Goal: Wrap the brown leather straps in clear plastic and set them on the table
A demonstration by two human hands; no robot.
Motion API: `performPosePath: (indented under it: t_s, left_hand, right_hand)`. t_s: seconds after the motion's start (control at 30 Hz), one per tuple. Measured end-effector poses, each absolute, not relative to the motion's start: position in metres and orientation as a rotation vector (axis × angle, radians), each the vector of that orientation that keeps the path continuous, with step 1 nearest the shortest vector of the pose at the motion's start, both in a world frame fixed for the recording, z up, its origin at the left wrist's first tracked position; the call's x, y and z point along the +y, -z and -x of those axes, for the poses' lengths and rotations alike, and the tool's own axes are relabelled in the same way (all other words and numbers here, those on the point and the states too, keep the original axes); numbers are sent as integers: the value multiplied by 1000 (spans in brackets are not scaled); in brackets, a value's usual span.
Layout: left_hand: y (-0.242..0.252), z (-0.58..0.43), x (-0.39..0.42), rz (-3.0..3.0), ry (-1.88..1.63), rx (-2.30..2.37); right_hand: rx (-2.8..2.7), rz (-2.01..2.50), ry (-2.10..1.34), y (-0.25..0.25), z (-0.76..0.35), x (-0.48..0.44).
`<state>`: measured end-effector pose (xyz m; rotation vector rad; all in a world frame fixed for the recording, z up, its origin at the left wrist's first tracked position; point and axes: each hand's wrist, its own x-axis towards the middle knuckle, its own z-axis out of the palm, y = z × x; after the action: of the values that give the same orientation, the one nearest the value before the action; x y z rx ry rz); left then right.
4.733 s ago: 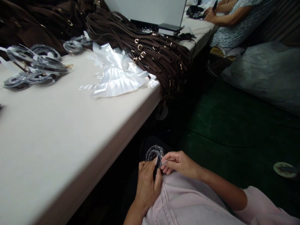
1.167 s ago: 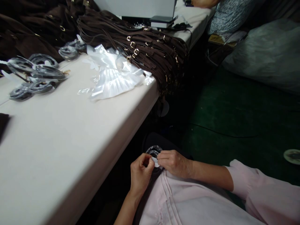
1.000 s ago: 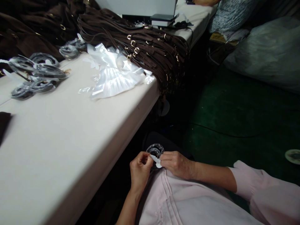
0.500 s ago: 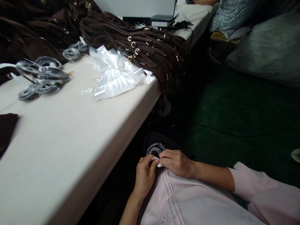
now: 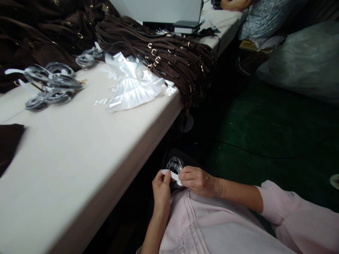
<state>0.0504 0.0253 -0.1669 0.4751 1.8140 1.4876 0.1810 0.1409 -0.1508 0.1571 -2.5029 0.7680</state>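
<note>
In my lap I hold a coiled dark strap wrapped in a clear plastic bag (image 5: 175,164). A small white ridged tie (image 5: 171,174) stretches between my two hands in front of the bag. My left hand (image 5: 161,188) pinches the tie's left end with fingers closed. My right hand (image 5: 197,180) pinches its right end and steadies the bag. Both hands sit just beyond the hem of my pink shirt, below the table's edge.
A long cream table (image 5: 69,148) runs along my left. On it lie several bagged coils (image 5: 50,84), a heap of clear plastic bags (image 5: 132,84), a pile of brown straps with gold buckles (image 5: 164,56) and brown bags (image 5: 39,31). Another person (image 5: 254,17) sits at the far end. A large filled sack (image 5: 304,60) rests on the green floor.
The white tie has been drawn out longer to the left between my hands, and the bagged coil sits slightly higher. The view has shifted a little.
</note>
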Motion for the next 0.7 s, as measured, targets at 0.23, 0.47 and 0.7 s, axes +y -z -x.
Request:
performPosePath:
  t_s: [0.23, 0.47, 0.7]
  left_hand:
    - [139, -52, 22, -666, -1573, 1819]
    - [104, -36, 23, -658, -1763, 1763]
    - [99, -39, 29, -625, -1771, 1745]
  right_hand:
    - [-2387, 0, -792, 151, -179, 154]
    - [-1931, 703, -1356, 145, -182, 141]
    - [-1790, 610, -2039, 124, -174, 129]
